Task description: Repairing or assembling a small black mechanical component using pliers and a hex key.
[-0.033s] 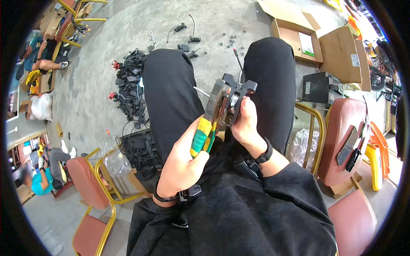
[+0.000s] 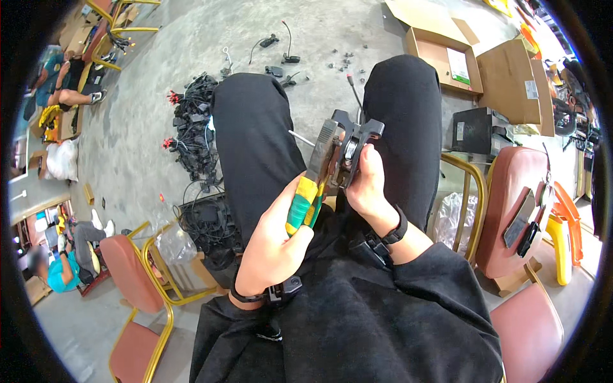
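Pliers with yellow and green handles [image 2: 302,203] are wrapped in the fingers of my left hand [image 2: 271,246]. Their metal head [image 2: 322,150] rests against a black lobed part [image 2: 359,131] with some bare metal at its middle. My right hand [image 2: 368,185] grips that part from the right, thumb along its near side. A thin dark cable with a red tip [image 2: 350,78] rises behind it, seemingly attached. A pale rod or cable end [image 2: 300,136] sticks out to the left of the pliers. My hands hide where the jaws meet the part.
A heap of black cabled parts [image 2: 195,127] lies on the floor beyond my left leg. Several small parts [image 2: 345,62] are scattered ahead. Cardboard boxes [image 2: 507,80] stand far right. Chairs flank me; the right one [image 2: 511,172] carries a phone [image 2: 519,217]. A person [image 2: 67,268] sits far left.
The red-tipped cable end has shifted very slightly to the left. Both hands keep their grip in almost the same place.
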`<move>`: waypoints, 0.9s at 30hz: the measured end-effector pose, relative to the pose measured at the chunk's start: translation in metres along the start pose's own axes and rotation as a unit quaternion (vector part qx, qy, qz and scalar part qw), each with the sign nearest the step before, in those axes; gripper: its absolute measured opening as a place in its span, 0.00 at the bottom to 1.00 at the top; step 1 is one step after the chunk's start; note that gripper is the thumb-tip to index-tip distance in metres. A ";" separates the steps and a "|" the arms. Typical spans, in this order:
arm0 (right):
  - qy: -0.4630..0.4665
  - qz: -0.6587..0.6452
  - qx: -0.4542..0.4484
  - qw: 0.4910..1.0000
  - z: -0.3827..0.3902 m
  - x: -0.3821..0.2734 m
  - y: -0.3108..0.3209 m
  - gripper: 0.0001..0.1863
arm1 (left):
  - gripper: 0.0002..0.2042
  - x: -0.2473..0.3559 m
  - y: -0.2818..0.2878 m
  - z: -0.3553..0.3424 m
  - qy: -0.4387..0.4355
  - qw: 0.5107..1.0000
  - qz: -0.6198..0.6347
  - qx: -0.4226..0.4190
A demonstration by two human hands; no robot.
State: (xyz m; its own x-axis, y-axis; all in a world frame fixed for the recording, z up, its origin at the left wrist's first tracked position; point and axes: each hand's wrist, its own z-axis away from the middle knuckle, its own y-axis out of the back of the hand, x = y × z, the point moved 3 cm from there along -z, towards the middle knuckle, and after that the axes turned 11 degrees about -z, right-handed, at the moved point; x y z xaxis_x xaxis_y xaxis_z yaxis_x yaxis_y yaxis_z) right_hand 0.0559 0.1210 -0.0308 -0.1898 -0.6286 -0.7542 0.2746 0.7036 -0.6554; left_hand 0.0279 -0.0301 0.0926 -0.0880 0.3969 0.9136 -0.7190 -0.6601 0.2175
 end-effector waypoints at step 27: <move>-0.022 0.132 -0.015 0.991 -0.001 0.002 -0.007 0.33 | 0.29 -0.007 0.000 -0.002 -0.017 0.991 -0.125 0.036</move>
State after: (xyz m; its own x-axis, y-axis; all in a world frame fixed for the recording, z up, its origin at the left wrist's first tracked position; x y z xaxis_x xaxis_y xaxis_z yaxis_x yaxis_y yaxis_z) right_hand 0.0528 0.1153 -0.0276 -0.0733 -0.4353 -0.8973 0.2800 0.8546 -0.4374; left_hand 0.0273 -0.0314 0.0854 0.1113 0.5334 0.8385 -0.6641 -0.5878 0.4620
